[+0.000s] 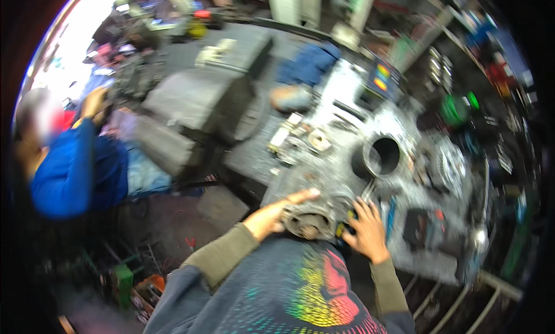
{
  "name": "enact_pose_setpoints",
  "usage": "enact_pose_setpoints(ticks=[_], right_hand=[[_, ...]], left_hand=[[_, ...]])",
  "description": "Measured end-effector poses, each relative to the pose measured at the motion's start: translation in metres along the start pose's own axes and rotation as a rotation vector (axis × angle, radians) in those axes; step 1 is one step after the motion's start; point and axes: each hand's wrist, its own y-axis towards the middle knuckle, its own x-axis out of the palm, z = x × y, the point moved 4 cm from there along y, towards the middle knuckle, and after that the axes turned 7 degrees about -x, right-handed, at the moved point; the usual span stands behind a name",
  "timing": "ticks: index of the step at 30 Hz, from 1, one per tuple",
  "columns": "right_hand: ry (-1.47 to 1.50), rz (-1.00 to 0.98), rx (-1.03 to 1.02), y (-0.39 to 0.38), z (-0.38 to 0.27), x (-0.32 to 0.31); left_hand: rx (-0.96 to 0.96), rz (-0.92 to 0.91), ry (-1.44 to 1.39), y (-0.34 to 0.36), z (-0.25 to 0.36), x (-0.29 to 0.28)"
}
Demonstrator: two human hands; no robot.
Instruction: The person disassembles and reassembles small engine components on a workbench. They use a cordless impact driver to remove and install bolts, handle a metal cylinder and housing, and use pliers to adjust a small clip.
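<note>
A grey, worn metal housing (310, 223) with a round opened end stands at the near edge of the bench, right in front of me. My left hand (276, 213) holds its left side, the fingers reaching over the top. Just right of the housing, my right hand (370, 234) has its fingers spread. Between that hand and the housing shows a black and yellow thing (341, 227), partly hidden and blurred; its kind I cannot make out. A slim blue tool (391, 213) lies to the right of my right hand.
Beyond my hands stands a dark hollow cylinder (363, 162). Small metal parts (300, 138) lie left of it, a clear plastic bag (448, 166) right. A black and red case (424, 227) sits at the near right. A person in blue (81, 166) works at the left, by large grey machinery (196, 97).
</note>
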Motion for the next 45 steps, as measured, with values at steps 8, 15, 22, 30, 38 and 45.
enact_pose_setpoints(ticks=[8, 15, 22, 30, 38, 45], right_hand=[[0.664, 0.329, 0.336, -0.006, 0.003, -0.036], [0.802, 0.353, 0.350, 0.009, -0.010, -0.023], [0.767, 0.410, 0.388, 0.013, -0.009, -0.021], [0.989, 0.638, 0.627, -0.034, -0.002, -0.021], [0.936, 0.705, 0.677, -0.061, -0.003, -0.018], [0.973, 0.783, 0.845, -0.087, -0.023, -0.007]], left_hand=[[-0.126, 0.123, -0.068, 0.016, 0.005, 0.013], [-0.232, 0.148, -0.184, 0.024, 0.012, -0.015], [-0.176, 0.315, 0.424, 0.013, 0.025, -0.048], [0.770, 0.399, 0.661, -0.030, 0.050, 0.009], [0.853, 0.577, 0.845, 0.004, 0.065, 0.022], [0.659, 0.192, 1.195, 0.035, 0.106, 0.045]])
